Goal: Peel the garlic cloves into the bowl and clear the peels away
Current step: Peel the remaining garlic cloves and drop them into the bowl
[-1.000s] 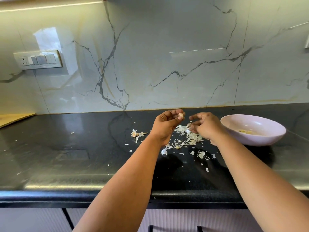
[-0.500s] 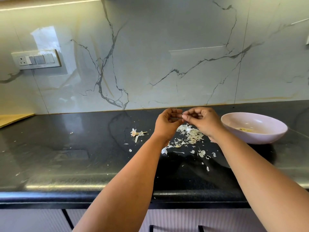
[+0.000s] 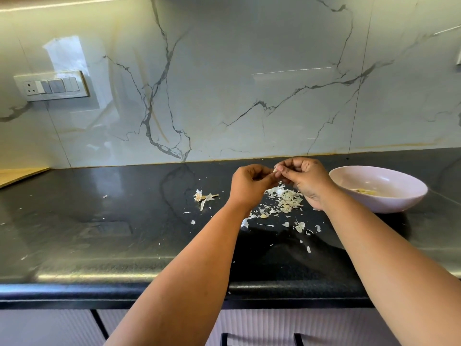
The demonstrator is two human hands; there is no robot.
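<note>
My left hand [image 3: 249, 184] and my right hand [image 3: 305, 179] meet above the black counter, fingertips together on a small pale garlic clove [image 3: 275, 170]. Both hands pinch it; most of the clove is hidden by the fingers. Under and in front of the hands lies a loose pile of white garlic peels [image 3: 287, 203]. A pale pink bowl [image 3: 399, 196] sits to the right of my right hand, with a few peeled cloves [image 3: 365, 191] inside.
A garlic root stub with papery skin [image 3: 202, 197] lies left of the hands. Small peel flakes [image 3: 303, 227] are scattered toward the counter's front edge [image 3: 149, 288]. A switch panel [image 3: 51, 85] is on the marble backsplash. A wooden surface [image 3: 17, 174] is at far left.
My hands came together from apart: the right hand rose from the peel pile to meet the left, and both now pinch the clove a little further right.
</note>
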